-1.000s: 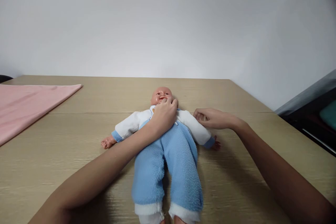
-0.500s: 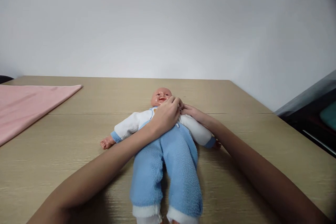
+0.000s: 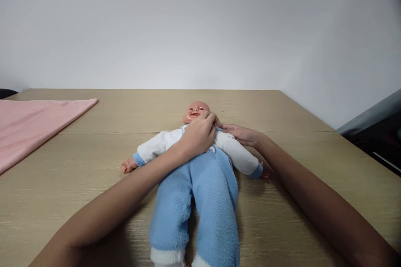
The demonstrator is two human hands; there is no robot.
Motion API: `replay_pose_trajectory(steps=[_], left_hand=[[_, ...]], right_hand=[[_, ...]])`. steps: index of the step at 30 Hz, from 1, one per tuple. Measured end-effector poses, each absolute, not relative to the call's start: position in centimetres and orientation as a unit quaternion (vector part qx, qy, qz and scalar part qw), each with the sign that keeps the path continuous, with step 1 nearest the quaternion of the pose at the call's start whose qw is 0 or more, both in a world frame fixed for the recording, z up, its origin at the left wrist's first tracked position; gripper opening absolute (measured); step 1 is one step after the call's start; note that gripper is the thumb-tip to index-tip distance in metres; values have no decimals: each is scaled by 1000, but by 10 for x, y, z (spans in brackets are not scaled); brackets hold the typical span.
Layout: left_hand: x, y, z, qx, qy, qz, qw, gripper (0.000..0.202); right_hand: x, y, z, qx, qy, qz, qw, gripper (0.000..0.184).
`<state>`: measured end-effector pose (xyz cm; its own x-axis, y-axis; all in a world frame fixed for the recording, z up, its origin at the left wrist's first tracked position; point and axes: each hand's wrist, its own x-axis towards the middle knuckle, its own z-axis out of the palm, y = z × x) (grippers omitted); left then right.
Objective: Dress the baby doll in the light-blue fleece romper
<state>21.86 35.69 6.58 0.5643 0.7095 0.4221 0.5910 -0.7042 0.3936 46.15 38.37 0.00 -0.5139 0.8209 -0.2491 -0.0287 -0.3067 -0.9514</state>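
A baby doll (image 3: 200, 200) lies on its back, its bald head at the far end. It wears a fuzzy light-blue and white outfit. My left hand (image 3: 200, 132) rests across its chest, fingers curled over the outfit at the neck and shoulder on the right side; the fingertips are partly hidden. Beside that same shoulder, my right hand (image 3: 240, 134) lies low with its fingers stretched out toward the left hand, touching the outfit's edge near the collar. The doll's arms are spread to both sides.
The doll is on a wooden table (image 3: 78, 192) with a seam across it. A pink cloth (image 3: 40, 123) lies at the left. Behind the table stands a pale partition wall (image 3: 156, 33). Something dark (image 3: 376, 133) is beyond the table's right edge.
My right hand has shifted slightly right, its fingers straighter beside the doll's shoulder. The doll's arm on that side sits slightly farther right. My left hand stays on the chest; the view has tilted down.
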Motion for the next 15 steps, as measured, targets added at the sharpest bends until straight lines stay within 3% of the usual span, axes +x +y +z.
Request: replay_pose_trajectory(steps=[8, 15], left_hand=[[217, 377, 61, 852, 332, 345, 212, 34], [215, 350, 76, 912, 336, 237, 15, 30]], right_hand=[[471, 376, 4, -357, -592, 669, 274, 57], [462, 376, -3, -425, -623, 599, 269, 32]])
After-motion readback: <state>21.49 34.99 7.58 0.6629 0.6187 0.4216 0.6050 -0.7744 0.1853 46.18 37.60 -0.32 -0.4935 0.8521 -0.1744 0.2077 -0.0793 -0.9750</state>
